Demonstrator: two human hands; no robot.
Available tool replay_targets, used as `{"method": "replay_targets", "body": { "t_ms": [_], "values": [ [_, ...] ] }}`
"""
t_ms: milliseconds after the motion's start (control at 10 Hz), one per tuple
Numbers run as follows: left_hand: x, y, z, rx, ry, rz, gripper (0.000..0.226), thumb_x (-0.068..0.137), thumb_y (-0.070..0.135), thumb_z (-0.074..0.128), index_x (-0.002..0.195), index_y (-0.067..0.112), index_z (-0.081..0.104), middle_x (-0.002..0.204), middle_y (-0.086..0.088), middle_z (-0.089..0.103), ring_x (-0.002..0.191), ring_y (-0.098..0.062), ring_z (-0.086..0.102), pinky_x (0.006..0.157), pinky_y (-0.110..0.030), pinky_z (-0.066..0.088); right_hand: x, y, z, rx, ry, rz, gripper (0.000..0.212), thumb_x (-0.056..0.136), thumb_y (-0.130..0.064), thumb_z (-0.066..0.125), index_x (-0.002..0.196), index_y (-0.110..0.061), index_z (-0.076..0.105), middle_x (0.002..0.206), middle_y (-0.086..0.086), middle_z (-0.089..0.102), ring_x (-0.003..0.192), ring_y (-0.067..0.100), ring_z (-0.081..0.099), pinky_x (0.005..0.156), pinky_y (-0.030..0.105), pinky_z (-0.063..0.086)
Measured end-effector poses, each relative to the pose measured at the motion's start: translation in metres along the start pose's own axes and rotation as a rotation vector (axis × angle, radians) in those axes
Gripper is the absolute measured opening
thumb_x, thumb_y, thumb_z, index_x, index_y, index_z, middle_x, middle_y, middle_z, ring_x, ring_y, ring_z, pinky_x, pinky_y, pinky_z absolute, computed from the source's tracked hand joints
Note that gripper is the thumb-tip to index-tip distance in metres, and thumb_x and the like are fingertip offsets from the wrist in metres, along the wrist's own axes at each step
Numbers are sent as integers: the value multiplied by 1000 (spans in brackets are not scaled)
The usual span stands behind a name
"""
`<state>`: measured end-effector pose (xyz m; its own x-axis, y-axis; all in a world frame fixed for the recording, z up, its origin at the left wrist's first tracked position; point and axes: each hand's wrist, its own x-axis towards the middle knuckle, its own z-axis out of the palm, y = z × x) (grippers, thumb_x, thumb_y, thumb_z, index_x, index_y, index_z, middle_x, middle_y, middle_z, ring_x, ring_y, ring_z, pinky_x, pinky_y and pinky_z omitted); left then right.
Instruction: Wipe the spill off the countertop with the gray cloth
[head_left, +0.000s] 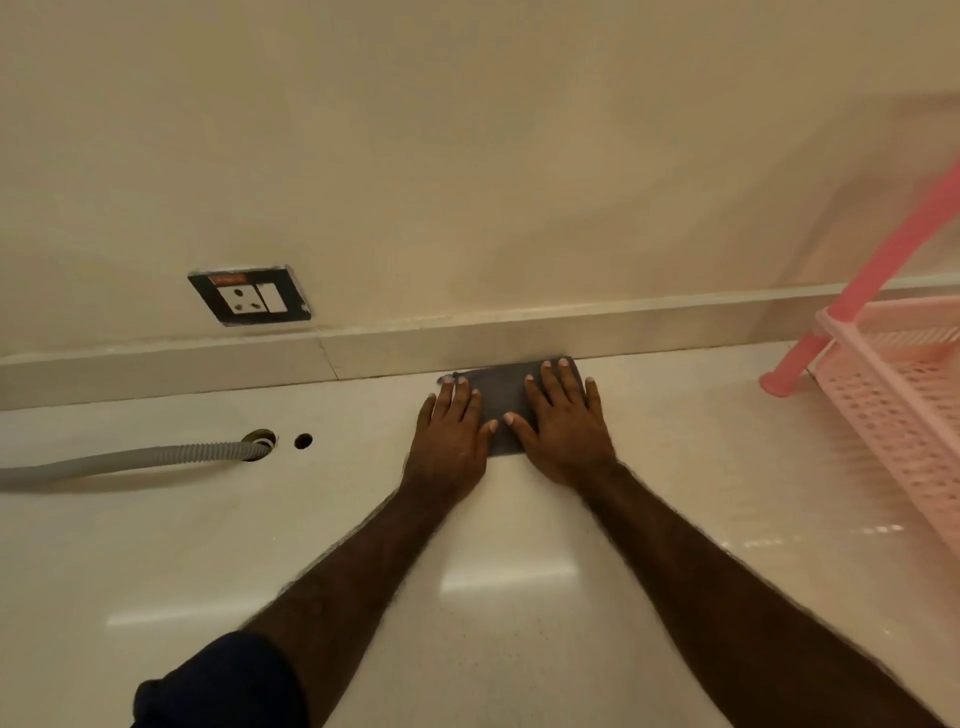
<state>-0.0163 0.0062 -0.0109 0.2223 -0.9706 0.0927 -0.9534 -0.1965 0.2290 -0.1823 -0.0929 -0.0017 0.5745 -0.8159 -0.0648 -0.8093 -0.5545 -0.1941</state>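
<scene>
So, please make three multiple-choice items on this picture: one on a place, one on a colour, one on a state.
1. Where is the cloth?
A. at the back ledge
B. beside the hose
C. in the rack

2. What colour is the rack?
A. blue
B. pink
C. green

3. How are the hands on the cloth?
A. both flat
B. both fists
C. one lifted

Answers:
1 A: its far edge meets the ledge.
2 B: its basket and leg are pink.
3 A: left hand and right hand press down with fingers spread.
</scene>
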Motion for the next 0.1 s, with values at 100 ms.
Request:
{"method": "replay_targets", "body": {
  "t_ms": [100],
  "values": [
    [-9,7,-19,12,52,8,64,110,47,22,160,8,28,171,-15,20,160,-30,8,130,-49,11,-14,-12,-14,-12,59,-37,89,103,-73,9,173,-17,9,182,10,-4,168,28,-12,135,52,-9]
  ]
}}
